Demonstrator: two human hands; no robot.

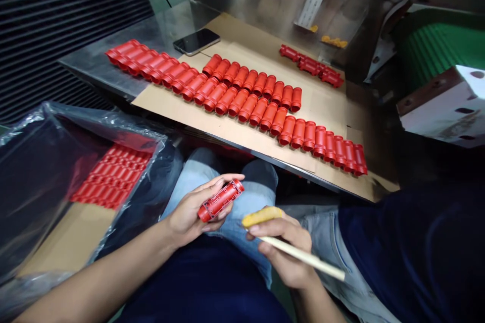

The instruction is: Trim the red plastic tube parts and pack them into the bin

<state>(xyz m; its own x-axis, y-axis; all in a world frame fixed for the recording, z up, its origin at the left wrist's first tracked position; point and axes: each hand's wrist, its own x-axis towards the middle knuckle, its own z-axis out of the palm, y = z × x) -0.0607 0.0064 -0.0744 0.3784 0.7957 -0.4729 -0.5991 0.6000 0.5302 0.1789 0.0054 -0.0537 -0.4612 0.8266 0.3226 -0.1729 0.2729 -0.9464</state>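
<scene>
Above my lap, my left hand (200, 207) holds a red cylindrical part (221, 200) with pale line markings on its side. To its right, my right hand (286, 242) grips a pale stick (303, 256). A yellow cover (261, 216) sits over a finger of that hand; which finger cannot be made out clearly. The two hands are apart. Beyond them, a long row of red cylinders (227, 100) lies side by side near the table edge, with a shorter row (251, 81) behind it.
Cardboard (166, 103) covers part of the metal table (102, 78). A phone (196, 41) lies there, with more red parts (310, 65) farther back. At left, a plastic-lined box (60, 242) holds red parts. A white crate (447, 106) stands right, near a person's leg (326, 237).
</scene>
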